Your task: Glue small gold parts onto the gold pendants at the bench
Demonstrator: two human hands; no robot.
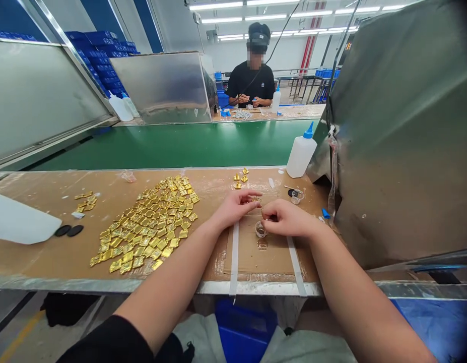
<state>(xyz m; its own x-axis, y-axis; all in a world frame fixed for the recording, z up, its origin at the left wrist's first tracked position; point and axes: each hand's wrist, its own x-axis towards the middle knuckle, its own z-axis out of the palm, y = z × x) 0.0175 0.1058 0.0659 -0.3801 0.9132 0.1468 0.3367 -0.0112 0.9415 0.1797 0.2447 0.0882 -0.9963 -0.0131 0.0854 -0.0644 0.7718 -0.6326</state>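
My left hand (235, 207) is over the taped cardboard, thumb and fingers closed around a small gold metal piece (257, 199), mostly covered by the fingertips. Close beside it, my right hand (288, 218) is pinched, and whatever sits between its fingertips is hidden or too small to name. Just below the right fingers stands a small clear cup (260, 231) with dark contents. To the left spreads a large pile of gold pieces (150, 222). Several more gold pieces (241, 177) lie apart beyond my hands.
A white squeeze bottle (301, 156) with a blue cap stands at back right, near another small cup (295, 197). A white container (21, 219) lies at left beside two black discs (69, 230). Beyond the green conveyor (195, 146) sits a person (252, 75). A metal panel (399, 151) borders the right.
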